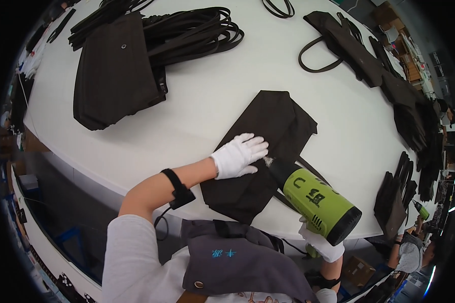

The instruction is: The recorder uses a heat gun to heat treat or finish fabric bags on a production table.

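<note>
A dark tote bag [265, 123] lies flat on the white table in front of me. My left hand [240, 155], in a white glove, rests on it with the fingers stretched out. My right hand [322, 242], also gloved in white, is wrapped round the handle of a green heat gun [316, 199]. The gun's black nozzle reaches over the bag close to my left fingertips. A small pale patch [268, 161] shows on the cloth between the nozzle and my left hand. Part of the bag's strap lies under the gun, and the gun's body hides some of the cloth.
A stack of dark bags [114, 70] with a bundle of long straps [202, 35] lies on the table [197, 96] at the far left. More dark bags [349, 48] spread along the right side. At the lower right another person works with a similar green tool [420, 209].
</note>
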A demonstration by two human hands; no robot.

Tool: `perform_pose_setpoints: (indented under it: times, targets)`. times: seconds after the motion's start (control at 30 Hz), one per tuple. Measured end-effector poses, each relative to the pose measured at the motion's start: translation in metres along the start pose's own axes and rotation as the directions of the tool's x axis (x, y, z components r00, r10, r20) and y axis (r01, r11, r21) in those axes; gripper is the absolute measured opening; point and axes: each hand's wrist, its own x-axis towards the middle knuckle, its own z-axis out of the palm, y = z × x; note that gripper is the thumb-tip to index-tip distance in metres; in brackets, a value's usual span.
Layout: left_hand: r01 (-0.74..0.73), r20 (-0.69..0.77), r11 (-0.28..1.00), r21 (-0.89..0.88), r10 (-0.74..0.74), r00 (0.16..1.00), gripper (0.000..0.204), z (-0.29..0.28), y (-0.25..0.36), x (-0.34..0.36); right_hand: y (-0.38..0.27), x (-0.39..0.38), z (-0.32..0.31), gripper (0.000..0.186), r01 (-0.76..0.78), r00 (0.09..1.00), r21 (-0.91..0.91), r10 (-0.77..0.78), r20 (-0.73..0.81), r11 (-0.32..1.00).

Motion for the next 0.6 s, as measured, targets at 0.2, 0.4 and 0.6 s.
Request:
perform_pose_setpoints:
  times: [0.2,0.4,0.6]
  targets:
    - [0.009,0.103,1.000,-0.023,-0.006,0.995,0.061,0.004,0.027,-0.012,0.008,-0.009,-0.009,0.040,0.065,0.998,-0.176,-0.060,0.032,0.982]
    - [-0.100,0.214,0.994,-0.042,0.107,0.971,0.064,0.001,0.028,-0.035,0.003,-0.011,0.001,0.038,0.092,0.996,-0.100,-0.091,0.019,0.991]
    - [0.256,-0.172,0.961,0.102,-0.237,0.956,0.077,0.013,-0.047,0.063,-0.017,0.017,0.017,0.029,-0.109,0.987,0.222,0.132,-0.092,0.969]
